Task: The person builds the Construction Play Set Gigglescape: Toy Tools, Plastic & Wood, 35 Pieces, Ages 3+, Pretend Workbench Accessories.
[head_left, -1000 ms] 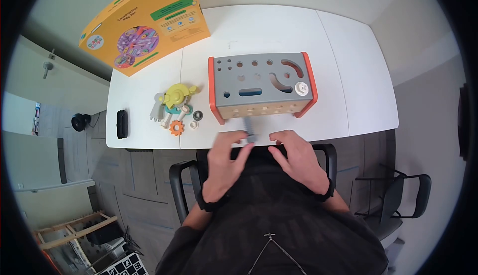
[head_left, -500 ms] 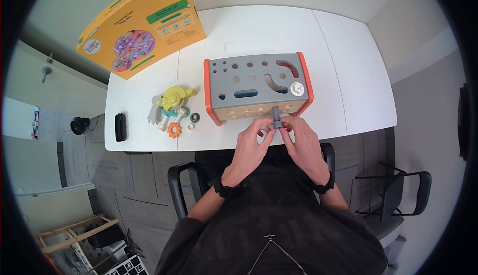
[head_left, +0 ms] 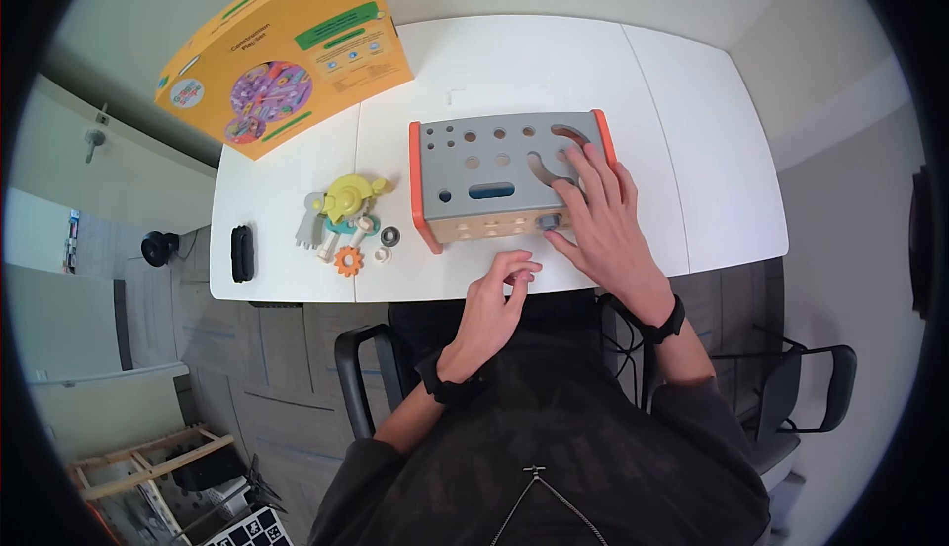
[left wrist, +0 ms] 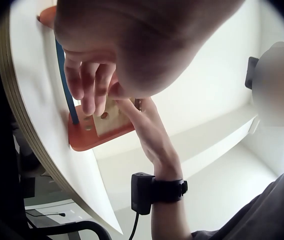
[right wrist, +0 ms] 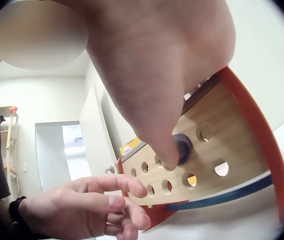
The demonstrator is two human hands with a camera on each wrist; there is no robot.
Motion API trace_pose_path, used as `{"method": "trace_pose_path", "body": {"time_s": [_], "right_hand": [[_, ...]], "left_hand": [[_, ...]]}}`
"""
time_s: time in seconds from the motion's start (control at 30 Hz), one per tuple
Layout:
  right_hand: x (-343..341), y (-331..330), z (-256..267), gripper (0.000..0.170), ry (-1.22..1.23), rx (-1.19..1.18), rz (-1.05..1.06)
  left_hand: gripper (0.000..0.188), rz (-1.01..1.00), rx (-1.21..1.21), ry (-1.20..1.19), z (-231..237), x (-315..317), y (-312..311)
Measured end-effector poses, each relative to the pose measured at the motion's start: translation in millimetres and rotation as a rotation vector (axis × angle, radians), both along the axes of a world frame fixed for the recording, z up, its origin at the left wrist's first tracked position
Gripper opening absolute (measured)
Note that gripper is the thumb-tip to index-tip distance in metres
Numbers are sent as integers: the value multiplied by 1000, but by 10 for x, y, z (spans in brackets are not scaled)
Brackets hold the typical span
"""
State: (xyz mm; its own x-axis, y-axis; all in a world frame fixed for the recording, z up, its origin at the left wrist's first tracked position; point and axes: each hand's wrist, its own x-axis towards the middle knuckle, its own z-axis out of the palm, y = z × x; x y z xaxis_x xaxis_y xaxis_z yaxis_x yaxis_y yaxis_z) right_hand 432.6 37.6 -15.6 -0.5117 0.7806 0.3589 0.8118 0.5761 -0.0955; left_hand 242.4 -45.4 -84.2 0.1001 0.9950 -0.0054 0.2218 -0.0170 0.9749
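The toy workbench [head_left: 465, 163] has a grey perforated top, orange-red ends and a wooden front panel [right wrist: 207, 145] with round holes. The head of a grey toy bolt [head_left: 548, 222] sits at a hole in that panel, its shank out of sight. My right hand [head_left: 615, 235] lies over the top's right part, fingers extended near the curved slot, covering the spot where a white nut was seen earlier. Its thumb is right at the bolt head [right wrist: 183, 149] in the right wrist view. In front of the panel, my left hand [head_left: 494, 301] holds nothing, its fingers loosely bent.
Left of the workbench lie a yellow toy piece [head_left: 348, 197], an orange gear [head_left: 348, 260], a dark ring-shaped nut [head_left: 389, 237] and other small parts. A black case [head_left: 241, 252] rests farther left on the white table [head_left: 692, 200]. A large yellow box [head_left: 287, 62] stands behind.
The bolt moved right and up to the front panel in both hands, and its shank went into a hole. My left hand let go and drew back; the right moved onto the workbench top.
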Motion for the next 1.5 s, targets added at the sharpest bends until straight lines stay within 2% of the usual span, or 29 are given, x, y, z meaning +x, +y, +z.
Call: {"method": "trace_pose_path", "body": {"time_s": [0.1,0.2,0.4,0.5,0.53,0.63,0.67,0.7,0.73,0.77,0.8,0.87,0.97,1.0,1.1,1.13,1.23,1.27,1.37,1.5], "right_hand": [[11,84,37,60,-77,-11,34],[67,155,-24,62,-28,8,86],[175,128,41,64,197,-11,56],[270,65,222,67,343,-148,-39],[289,42,251,67,529,-264,-50],[359,-56,248,72,1030,-632,-43],[405,-84,181,75,1158,-763,-14],[422,-124,93,77,1285,-898,17],[394,-192,-42,88,1304,-937,13],[387,-257,-131,89,1371,-1049,17],[380,-326,-208,90,1439,-1161,19],[330,-453,-482,89,1571,-1373,8],[180,-560,-555,80,1561,-1285,-177],[253,-581,-584,70,1447,-1320,-178],[322,-572,-706,63,988,-1085,-187],[299,-567,-576,57,750,-911,-222],[296,-590,-608,51,848,-962,-236],[300,-616,-595,49,915,-1046,-265],[212,-685,-398,48,821,-1117,-317],[113,-746,-412,53,761,-1047,-218]], "left_hand": [[21,-33,-20,-45,-89,6,-28],[17,-104,-32,7,-90,5,-38],[16,-108,-122,53,-136,-184,-67],[16,-13,-100,32,-173,-347,-43],[18,-24,-69,34,-201,-440,-12],[28,108,-30,-172,-203,-531,102],[47,62,-51,-316,-229,-589,153],[52,41,-67,-429,-213,-594,182],[57,24,-81,-542,-106,-586,211],[62,6,-96,-656,15,-582,232],[67,-68,-116,-623,161,-610,236],[67,-100,-240,-622,111,-606,225],[57,-47,-340,-517,-46,-576,213],[54,-2,-372,-476,-60,-564,184],[54,78,-326,-390,-64,-512,104],[55,90,-284,-347,-45,-505,77],[59,121,-157,-179,34,-482,2],[60,115,-164,-174,44,-497,-17],[61,102,-184,-157,65,-487,-22],[59,108,-253,-141,42,-450,-75]]}}
